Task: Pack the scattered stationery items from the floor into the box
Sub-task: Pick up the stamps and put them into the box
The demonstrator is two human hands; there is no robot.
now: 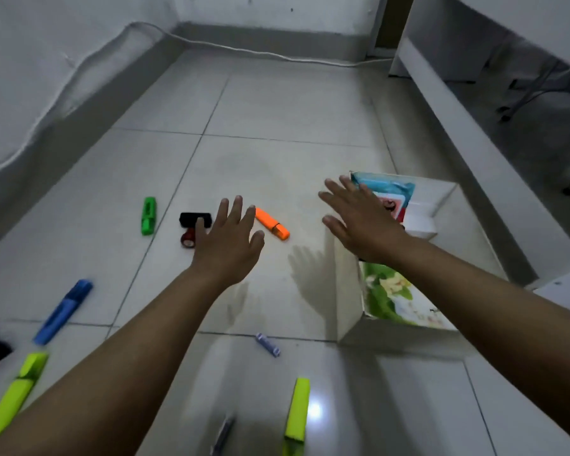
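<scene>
Head view, box: I see a white cardboard box [352,291] standing open on the tiled floor [277,103] at the right, its flaps up.
Head view, box contents: a blue and white packet [390,189] stands against the far inside wall; I cannot tell what else lies in the box, as my right arm covers much of the opening.
Head view, labels: the near flap [395,297] carries a print of green leaves and pale flowers; the packet has red and blue patches. I see small marks on both, too blurred to read.
Head view, left hand: my left hand [226,243] is spread, fingers straight and apart, palm down, holding nothing. It sits over a black item [193,218] and a small red roll [187,238], and I cannot tell if it touches them.
Head view, right hand: my right hand [359,218] is also spread flat and holds nothing, above the box's near left edge.
Head view, stationery on the floor: an orange highlighter [272,223] lies between my hands; a green highlighter [148,215] lies left of the black item; a blue marker [63,311] is further left and nearer; two yellow-green highlighters [14,396] [298,409] lie close to me; a small lilac item [268,344] lies just left of the box's near corner.
Head view, surroundings: a white cable [260,52] runs along the far wall.
</scene>
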